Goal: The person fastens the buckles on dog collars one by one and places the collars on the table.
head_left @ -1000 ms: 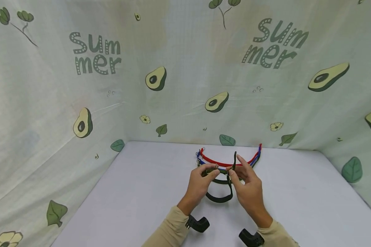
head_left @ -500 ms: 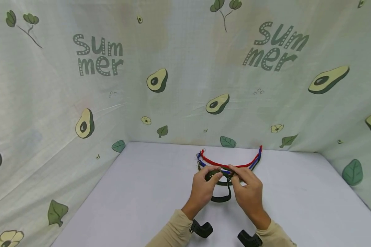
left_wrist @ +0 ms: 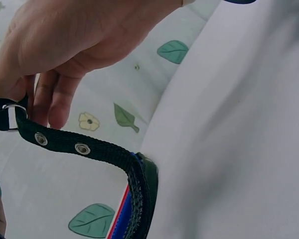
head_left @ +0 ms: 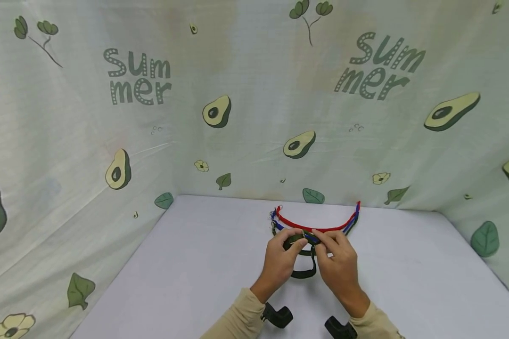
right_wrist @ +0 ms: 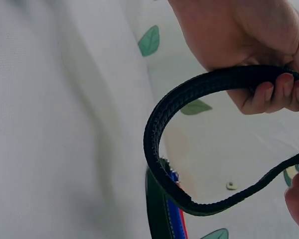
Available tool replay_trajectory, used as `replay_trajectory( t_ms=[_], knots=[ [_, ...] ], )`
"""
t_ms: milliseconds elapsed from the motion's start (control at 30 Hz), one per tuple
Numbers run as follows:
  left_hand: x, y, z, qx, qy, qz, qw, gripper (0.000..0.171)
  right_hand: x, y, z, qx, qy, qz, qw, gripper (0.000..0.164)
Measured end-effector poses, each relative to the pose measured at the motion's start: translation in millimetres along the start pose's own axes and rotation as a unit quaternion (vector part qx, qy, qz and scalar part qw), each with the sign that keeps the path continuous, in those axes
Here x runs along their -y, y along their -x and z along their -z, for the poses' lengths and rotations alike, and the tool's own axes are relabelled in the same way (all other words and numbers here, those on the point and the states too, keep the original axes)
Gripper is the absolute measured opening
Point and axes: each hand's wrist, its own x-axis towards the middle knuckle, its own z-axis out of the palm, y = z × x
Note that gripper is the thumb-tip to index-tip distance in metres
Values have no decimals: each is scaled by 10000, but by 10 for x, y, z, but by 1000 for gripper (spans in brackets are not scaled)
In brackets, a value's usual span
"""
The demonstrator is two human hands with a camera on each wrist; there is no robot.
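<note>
One dark green webbing strap (left_wrist: pixel 105 154) hangs in a slack curve between both hands, held above the white table (head_left: pixel 203 268); the left hand (head_left: pixel 280 254) pinches it close to a metal loop (left_wrist: pixel 15 105) — two eyelets (left_wrist: pixel 82 149) show just beside that — and the right hand (head_left: pixel 338 261) has its fingers curled round the same strap. Just beyond lie a red strap (head_left: pixel 292 222), a blue strap (right_wrist: pixel 175 219) and another dark green strap (right_wrist: pixel 157 209), side by side; behind the table hangs a backdrop (head_left: pixel 246 61) printed with avocados, leaves and "summer".
</note>
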Motion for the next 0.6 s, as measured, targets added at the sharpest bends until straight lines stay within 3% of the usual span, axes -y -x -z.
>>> replay_trajectory(
  t_ms=[133,333,600],
  knots=[
    [29,15,-17,45,110,-26,9999,23,-23,12,-9,-76,-13,71,9999,31],
    [49,10,-16,-76,155,115,9998,25,-40,13,-5,126,142,158,9997,27],
    [48,-25,23,56,192,285,9994,26,-65,34,-21,62,320,623,9975,33]
  ],
)
